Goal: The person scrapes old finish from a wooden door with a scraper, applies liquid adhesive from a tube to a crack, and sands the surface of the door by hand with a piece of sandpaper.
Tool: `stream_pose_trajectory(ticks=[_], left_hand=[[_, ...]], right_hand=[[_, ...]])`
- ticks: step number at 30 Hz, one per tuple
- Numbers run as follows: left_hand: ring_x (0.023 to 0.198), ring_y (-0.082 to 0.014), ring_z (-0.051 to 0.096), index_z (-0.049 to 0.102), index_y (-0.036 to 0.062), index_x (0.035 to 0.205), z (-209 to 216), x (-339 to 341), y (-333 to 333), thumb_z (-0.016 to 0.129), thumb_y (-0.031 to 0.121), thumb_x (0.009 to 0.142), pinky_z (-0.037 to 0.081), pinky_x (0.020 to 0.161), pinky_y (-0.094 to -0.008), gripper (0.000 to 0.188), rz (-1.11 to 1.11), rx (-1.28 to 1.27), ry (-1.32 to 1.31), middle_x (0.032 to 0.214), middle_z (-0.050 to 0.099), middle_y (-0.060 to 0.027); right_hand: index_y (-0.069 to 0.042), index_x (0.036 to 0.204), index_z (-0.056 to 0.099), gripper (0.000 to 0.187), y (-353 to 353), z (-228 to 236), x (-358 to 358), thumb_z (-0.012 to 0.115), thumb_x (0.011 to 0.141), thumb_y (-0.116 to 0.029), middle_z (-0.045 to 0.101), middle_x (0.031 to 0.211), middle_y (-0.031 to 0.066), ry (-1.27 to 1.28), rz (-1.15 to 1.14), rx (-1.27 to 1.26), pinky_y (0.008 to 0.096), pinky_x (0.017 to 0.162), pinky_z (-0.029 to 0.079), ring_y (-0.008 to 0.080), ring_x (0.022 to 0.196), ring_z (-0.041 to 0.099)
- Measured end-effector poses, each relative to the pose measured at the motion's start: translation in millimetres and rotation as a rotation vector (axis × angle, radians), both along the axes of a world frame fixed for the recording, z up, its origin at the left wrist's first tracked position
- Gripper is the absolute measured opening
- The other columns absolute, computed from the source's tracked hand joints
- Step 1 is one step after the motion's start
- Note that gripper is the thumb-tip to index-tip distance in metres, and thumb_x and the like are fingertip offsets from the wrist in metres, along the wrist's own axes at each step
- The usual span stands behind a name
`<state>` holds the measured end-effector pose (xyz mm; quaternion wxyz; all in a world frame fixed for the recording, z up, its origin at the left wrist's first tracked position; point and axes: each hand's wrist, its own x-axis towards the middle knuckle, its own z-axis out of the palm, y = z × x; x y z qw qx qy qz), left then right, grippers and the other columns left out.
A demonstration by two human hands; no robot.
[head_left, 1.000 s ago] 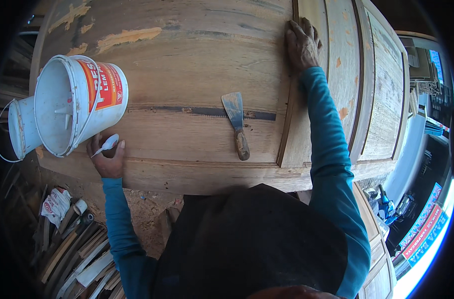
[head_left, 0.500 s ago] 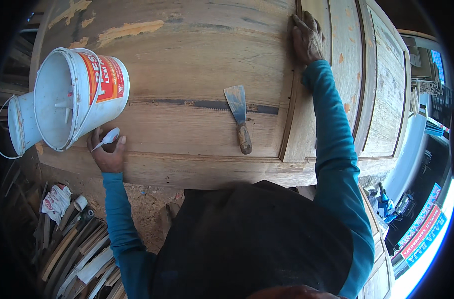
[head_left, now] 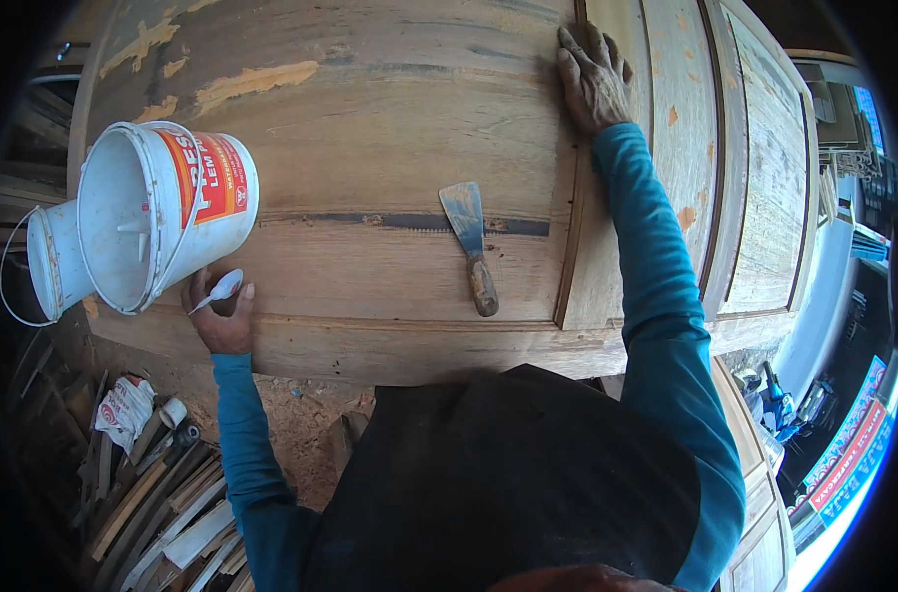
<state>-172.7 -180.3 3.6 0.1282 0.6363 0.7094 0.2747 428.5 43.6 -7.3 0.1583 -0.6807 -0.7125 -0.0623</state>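
Holds a small white spoon point(head_left: 227, 285) in the left hand point(head_left: 222, 318), with fingers curled onto its handle and thumb apart, just beside the large white bucket point(head_left: 204, 232) on the panelled wooden door point(head_left: 370, 281). Rests the right hand point(head_left: 597, 91) palm-down by the raised moulding point(head_left: 571, 237), with fingers slightly spread against the wood. Has a scraper point(head_left: 470, 247) lying flat between the two hands, with its blade over a dark strip point(head_left: 520, 226) and its handle slanting toward the near edge.
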Motion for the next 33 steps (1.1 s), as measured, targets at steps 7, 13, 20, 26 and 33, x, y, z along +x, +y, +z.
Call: stream_pose_trajectory(ticks=[7,13,20,26,33], left_hand=[[0.124,-0.0362,0.059,0.056,-0.0016,0.144,-0.2,1.1,3.8,0.087,0.016,0.079,0.052,0.104,-0.0477,0.074,-0.027,0.038,0.018,0.134,0.056,-0.0199],[0.127,-0.0375,0.056,0.054,-0.0004,0.145,-1.1,-2.2,-5.3,0.09,0.019,0.077,0.049,0.107,-0.0506,0.08,-0.014,-0.011,0.008,0.137,0.054,-0.0214],[0.13,-0.0402,0.052,0.053,-0.0002,0.146,-6.9,-9.9,-5.9,0.091,0.022,0.075,0.046,0.11,-0.0534,0.084,-0.001,-0.015,-0.012,0.138,0.052,-0.0231],[0.13,-0.0401,0.053,0.053,-0.0007,0.144,-3.8,-5.7,-3.1,0.091,0.025,0.077,0.048,0.108,-0.0528,0.081,0.004,-0.022,-0.021,0.138,0.052,-0.0234],[0.129,-0.0396,0.054,0.054,-0.0006,0.143,-7.1,-11.8,-2.6,0.091,0.023,0.077,0.048,0.107,-0.052,0.079,-0.017,-0.013,0.044,0.138,0.052,-0.0228]], right_hand=[[-0.022,0.15,0.061,0.053,-2.8,0.2,6.0,0.043,0.108,-0.049,0.043,0.164,0.0191,0.101,0.046,0.026,0.0559,0.125,0.023,0.042,0.152,0.036],[-0.022,0.149,0.062,0.052,-0.9,-4.3,3.8,0.043,0.109,-0.048,0.045,0.162,0.0196,0.085,0.052,0.035,0.0551,0.125,0.024,0.0412,0.152,0.037],[-0.026,0.15,0.06,0.05,3.4,-3.0,2.5,0.043,0.108,-0.048,0.044,0.163,0.0185,0.159,0.006,0.057,0.0555,0.125,0.024,0.041,0.152,0.036],[-0.026,0.149,0.061,0.05,5.4,-4.2,1.8,0.045,0.108,-0.047,0.044,0.163,0.0188,0.048,0.002,0.054,0.0569,0.124,0.026,0.0419,0.152,0.037],[-0.029,0.149,0.063,0.05,8.5,-9.3,6.6,0.043,0.109,-0.05,0.044,0.165,0.0142,0.027,-0.03,0.048,0.0559,0.126,0.024,0.0378,0.154,0.035]])
